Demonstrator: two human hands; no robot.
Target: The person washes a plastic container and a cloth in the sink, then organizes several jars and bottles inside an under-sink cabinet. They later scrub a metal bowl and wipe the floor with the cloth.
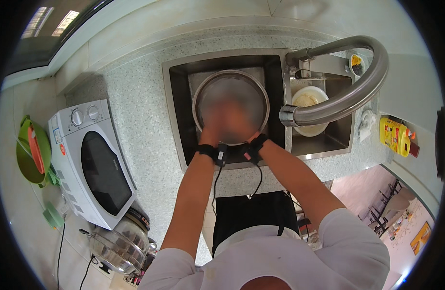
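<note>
A round metal basin (266, 98) stands in the left, larger bowl of a stainless steel sink (167, 79). Both hands are over or inside it, where a blurred patch covers them. My left hand (214, 117) is at the basin's lower middle; my right hand (242, 121) is just right of it. Fingers, and anything between them, cannot be made out. Each wrist wears a black strap with a small cabled device. What the basin holds is hidden by the blur. The curved faucet (380, 72) points its spout over the sink's divider, right of the basin.
A white bowl (309, 90) with cloudy contents sits in the smaller sink bowl. To the right are a crumpled white cloth (367, 123) and a yellow detergent bottle (392, 136). A white microwave (70, 141), a metal steamer pot (117, 246) and a green basket (25, 165) are at left.
</note>
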